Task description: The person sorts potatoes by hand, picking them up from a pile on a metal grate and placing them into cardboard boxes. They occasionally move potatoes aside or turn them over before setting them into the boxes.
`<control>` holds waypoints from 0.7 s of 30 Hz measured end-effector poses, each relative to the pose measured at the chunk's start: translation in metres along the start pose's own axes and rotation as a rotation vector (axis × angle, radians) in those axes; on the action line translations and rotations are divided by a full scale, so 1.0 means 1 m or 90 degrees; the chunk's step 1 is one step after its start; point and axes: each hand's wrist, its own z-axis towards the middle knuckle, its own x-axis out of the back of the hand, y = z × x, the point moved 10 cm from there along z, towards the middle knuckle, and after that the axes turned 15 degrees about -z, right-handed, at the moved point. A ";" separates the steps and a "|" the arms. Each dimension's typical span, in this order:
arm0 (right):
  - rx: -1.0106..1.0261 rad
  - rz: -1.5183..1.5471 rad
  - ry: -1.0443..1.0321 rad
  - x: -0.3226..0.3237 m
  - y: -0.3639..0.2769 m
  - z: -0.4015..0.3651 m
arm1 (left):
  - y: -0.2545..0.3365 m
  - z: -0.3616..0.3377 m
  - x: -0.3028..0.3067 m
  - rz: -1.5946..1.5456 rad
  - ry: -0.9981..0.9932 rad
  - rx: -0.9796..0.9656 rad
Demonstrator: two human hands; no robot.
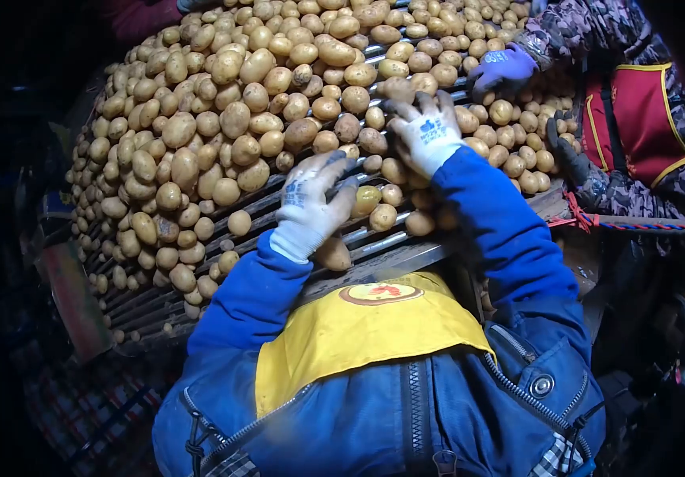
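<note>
potatoes (179, 129) on rollers (382, 245) | co-worker (651, 119) at right | panel (77, 304) at left

Low passage lies over the thinly covered rollers (261, 210) at near left; heaped potatoes (179, 129) block the far left, a co-worker's purple glove (504, 70) the far right, a rope (648, 226) the near right.

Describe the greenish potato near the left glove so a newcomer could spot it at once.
Start at the metal bars below the big potato heap, in front of the yellow apron. Go to the left hand; the potato lies just right of its thumb. Its glossy, greenish-yellow skin sets it apart from the tan potatoes beside it.
</note>
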 end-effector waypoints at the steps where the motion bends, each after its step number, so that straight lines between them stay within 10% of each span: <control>1: -0.012 0.000 -0.012 -0.006 0.014 0.004 | 0.000 0.004 0.003 0.018 0.011 -0.016; 11: -0.058 0.118 -0.148 -0.006 0.043 0.018 | -0.002 0.023 -0.067 0.240 -0.138 -0.155; 21: 0.043 -0.039 -0.218 -0.049 0.023 0.075 | -0.026 0.045 -0.105 0.250 -0.266 0.076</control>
